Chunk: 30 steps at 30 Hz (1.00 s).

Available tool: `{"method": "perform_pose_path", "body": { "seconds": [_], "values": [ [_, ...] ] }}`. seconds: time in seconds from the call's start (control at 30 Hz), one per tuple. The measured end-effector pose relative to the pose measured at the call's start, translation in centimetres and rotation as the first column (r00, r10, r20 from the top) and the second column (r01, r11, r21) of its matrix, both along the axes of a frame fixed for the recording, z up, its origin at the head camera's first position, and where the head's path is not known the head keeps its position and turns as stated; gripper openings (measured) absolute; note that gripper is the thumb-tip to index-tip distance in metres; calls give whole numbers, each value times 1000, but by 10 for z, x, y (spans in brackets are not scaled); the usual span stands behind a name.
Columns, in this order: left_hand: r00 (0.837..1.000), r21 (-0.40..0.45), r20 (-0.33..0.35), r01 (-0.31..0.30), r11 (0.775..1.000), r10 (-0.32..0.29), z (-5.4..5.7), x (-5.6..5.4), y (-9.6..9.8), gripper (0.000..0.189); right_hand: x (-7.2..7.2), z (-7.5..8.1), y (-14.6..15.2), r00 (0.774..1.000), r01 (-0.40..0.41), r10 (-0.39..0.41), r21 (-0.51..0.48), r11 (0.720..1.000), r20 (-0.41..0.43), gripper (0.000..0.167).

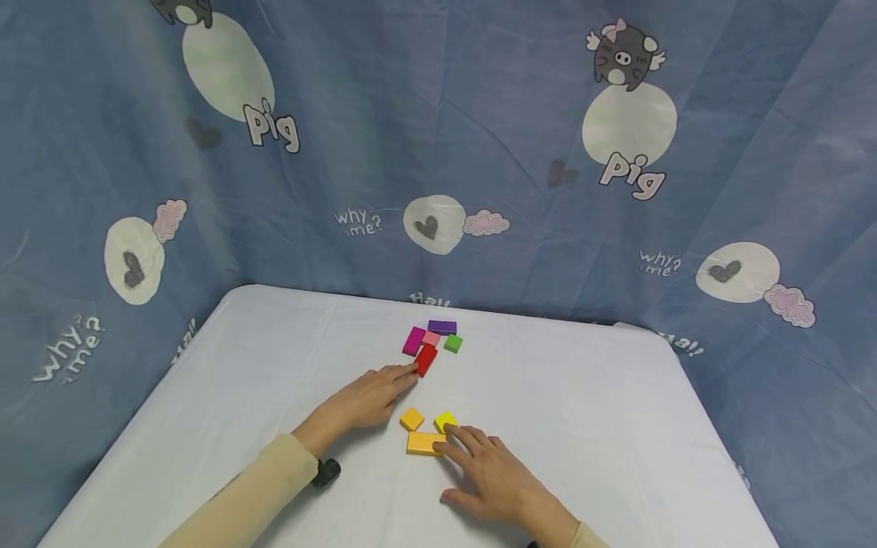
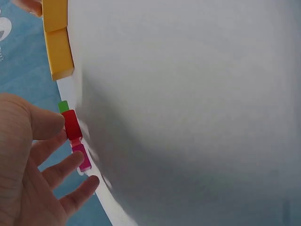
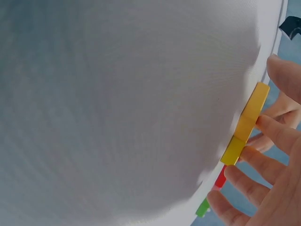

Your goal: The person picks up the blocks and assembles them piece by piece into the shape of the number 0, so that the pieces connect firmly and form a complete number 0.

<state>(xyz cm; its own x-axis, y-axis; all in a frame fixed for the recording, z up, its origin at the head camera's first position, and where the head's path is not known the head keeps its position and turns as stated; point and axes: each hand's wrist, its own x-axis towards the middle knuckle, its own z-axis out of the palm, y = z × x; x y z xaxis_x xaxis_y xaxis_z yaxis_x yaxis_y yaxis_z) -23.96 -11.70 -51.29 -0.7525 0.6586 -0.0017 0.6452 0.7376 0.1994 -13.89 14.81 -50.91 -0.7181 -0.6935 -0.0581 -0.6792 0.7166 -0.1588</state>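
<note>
My left hand (image 1: 370, 397) reaches forward with fingers extended, the fingertips at the near end of a red block (image 1: 425, 361). Around that block lie a magenta block (image 1: 414, 341), a small pink block (image 1: 431, 338), a small green block (image 1: 454, 344) and a purple block (image 1: 441, 327). My right hand (image 1: 492, 478) spreads its fingers at the right side of a closer group. One fingertip is at a long yellow-orange block (image 1: 421, 443), another at a small yellow block (image 1: 444, 419). To their left sits a small orange block (image 1: 411, 418). Neither hand grips a block.
White cloth covers the table (image 1: 582, 396). Behind it hangs a blue printed curtain (image 1: 384, 137). A black object (image 1: 327, 473) shows beside the left forearm; its kind is unclear. Another dark piece (image 3: 291, 27) appears at the upper right of the right wrist view.
</note>
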Motion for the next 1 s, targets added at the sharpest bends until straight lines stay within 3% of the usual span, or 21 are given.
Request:
{"method": "perform_pose_path", "body": {
  "seconds": [0.33, 0.67, 0.8, 1.0],
  "values": [
    [1000, 27, -14, -26, 999, 26, 2, 2, 7, 41, -2, 0, 1, 1000, 14, -14, 3, 1000, 26, 64],
    [999, 56, -24, 32, 998, -31, -2, -2, 3, 49, -2, -2, 0, 1000, 11, -11, 14, 1000, 27, 64],
    [1000, 45, -14, 28, 999, -27, -3, -3, 4, 49, -2, -1, 0, 1000, 13, -13, 6, 1000, 28, 63],
    [997, 69, -70, 15, 998, -11, -4, -8, 8, 42, -2, 1, 0, 999, 14, -14, -3, 1000, 39, 63]
  ]
}}
